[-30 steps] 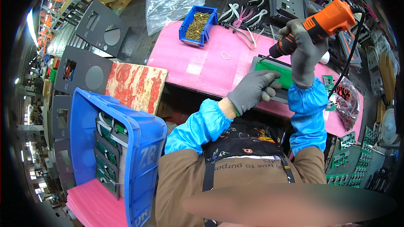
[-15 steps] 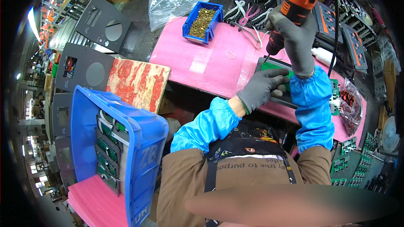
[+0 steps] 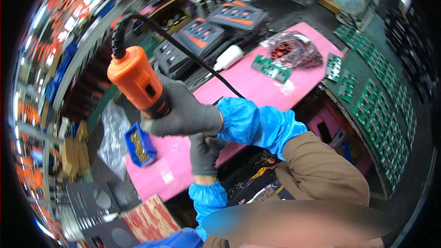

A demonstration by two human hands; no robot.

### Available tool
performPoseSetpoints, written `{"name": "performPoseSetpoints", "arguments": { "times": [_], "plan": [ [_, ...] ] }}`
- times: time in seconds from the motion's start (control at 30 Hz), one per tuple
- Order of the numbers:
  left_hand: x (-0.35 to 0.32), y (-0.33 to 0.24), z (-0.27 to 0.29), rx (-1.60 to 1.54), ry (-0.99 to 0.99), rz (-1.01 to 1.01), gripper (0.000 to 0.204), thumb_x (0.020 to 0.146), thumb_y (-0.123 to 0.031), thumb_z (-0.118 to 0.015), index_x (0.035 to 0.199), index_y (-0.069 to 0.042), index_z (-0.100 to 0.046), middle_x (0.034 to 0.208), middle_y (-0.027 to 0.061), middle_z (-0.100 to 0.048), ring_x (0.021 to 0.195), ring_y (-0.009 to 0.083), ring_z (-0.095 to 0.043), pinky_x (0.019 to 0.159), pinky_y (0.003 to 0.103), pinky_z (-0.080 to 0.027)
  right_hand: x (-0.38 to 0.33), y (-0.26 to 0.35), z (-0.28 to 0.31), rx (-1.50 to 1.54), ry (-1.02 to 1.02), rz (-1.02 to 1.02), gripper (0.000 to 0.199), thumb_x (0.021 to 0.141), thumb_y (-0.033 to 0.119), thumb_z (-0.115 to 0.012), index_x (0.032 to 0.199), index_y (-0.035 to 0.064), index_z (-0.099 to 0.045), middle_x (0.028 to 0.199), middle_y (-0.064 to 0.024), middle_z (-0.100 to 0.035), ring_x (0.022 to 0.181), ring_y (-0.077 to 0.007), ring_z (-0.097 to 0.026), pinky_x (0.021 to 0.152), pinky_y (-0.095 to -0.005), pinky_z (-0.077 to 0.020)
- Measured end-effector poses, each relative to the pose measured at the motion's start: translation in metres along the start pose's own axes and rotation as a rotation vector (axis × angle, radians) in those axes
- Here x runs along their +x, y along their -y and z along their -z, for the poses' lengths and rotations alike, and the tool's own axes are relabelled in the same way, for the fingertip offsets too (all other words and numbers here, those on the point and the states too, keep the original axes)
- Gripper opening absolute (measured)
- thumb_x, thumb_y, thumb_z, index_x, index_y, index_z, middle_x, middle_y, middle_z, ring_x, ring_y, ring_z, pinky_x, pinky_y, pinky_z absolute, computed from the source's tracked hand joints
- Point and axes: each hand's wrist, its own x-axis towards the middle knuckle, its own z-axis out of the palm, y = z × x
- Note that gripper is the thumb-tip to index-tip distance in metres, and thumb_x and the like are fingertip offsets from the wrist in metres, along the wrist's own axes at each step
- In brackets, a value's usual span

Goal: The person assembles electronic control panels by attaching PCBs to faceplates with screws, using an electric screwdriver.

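Note:
An orange and black electric screwdriver [image 3: 138, 80] is in the grip of my gloved right hand [image 3: 183, 110], its cable running up from the rear end. My right hand and the tool hide its tip. Just below is my gloved left hand [image 3: 204, 156]. Its fingers are mostly covered by the right hand, so what they touch is unclear. A little of a dark panel shows beside the hands. The pink foam sheet [image 3: 161, 160] covers the bench beneath. Left of the hands stands a blue bin [image 3: 149, 160] of small brass-coloured screws.
A black cable [image 3: 202, 64] crosses above the bench. Beyond it are a white bottle [image 3: 229, 57] and dark panels with orange stripes [image 3: 239, 16]. To the right lie a green circuit board [image 3: 271, 69], a plastic bag of red parts [image 3: 301, 57] and rows of boards [image 3: 374, 105].
My view has swung right, bringing the rows of circuit boards and the fan into fuller sight. My right hand with the screwdriver now covers most of the left hand and the work under it.

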Motion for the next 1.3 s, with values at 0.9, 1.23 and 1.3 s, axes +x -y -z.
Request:
{"name": "performPoseSetpoints", "arguments": {
  "times": [0.9,1.23,1.3],
  "plan": [
    [-0.015,-0.066,0.030,-1.390,-0.115,0.547,0.031,0.095,-0.046,-0.050,0.093,-0.016,-0.054,0.062,-0.0089,-0.032,0.044,0.0016,-0.027,0.032,0.014,-0.021,-0.043,0.063,0.029,0.280,-0.130,-0.030,0.015,0.069,-0.002,-0.067,0.079,0.0051,-0.060,0.073,-0.0013,-0.061,0.065,-0.0100,-0.059,0.057,-0.0268,-0.0478],
    [0.002,-0.053,0.056,-0.631,-0.299,0.448,0.062,0.096,-0.053,-0.042,0.123,0.002,-0.054,0.071,-0.0048,-0.047,0.053,0.0037,-0.040,0.043,0.019,-0.033,-0.029,0.026,0.028,0.200,-0.136,0.258,0.041,0.075,-0.003,-0.050,0.116,-0.0085,-0.045,0.077,-0.0139,-0.062,0.066,-0.0206,-0.064,0.068,-0.0345,-0.0566],
    [-0.001,-0.039,0.053,-0.461,-0.329,0.462,0.061,0.095,-0.053,-0.046,0.126,-0.002,-0.053,0.070,-0.0058,-0.046,0.054,0.0035,-0.040,0.043,0.020,-0.033,-0.027,0.019,0.021,0.164,-0.090,0.137,0.050,0.075,-0.003,-0.052,0.122,-0.0098,-0.040,0.074,-0.0116,-0.062,0.063,-0.0197,-0.063,0.066,-0.0334,-0.0556]
  ]
}}
